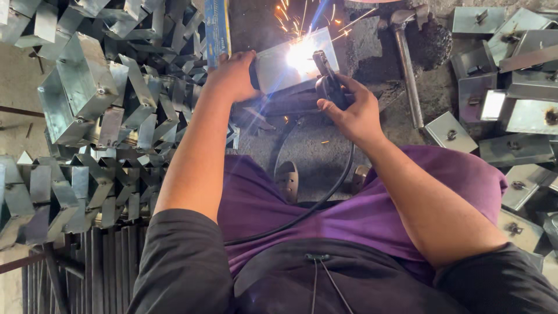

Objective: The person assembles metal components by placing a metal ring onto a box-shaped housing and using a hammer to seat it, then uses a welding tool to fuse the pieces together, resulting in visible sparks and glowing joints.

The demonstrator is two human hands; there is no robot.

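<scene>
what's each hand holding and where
Left hand steadies the metal box by its left end; right hand grips the welding holder by its handle.

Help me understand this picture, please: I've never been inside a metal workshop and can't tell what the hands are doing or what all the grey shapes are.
The camera sits on the person's head and looks down, so you see their own arms, purple trousers and dark shirt. The left hand steadies a small grey metal box on a dark stand. The right hand grips a black welding holder, whose tip touches the box; the white glare and orange sparks come from that spot. A black cable runs from the holder across the lap. On the left lies a heap of folded sheet-metal pieces. On the right lie closed metal boxes of the same kind. A hammer rests on the ground between them.
</scene>
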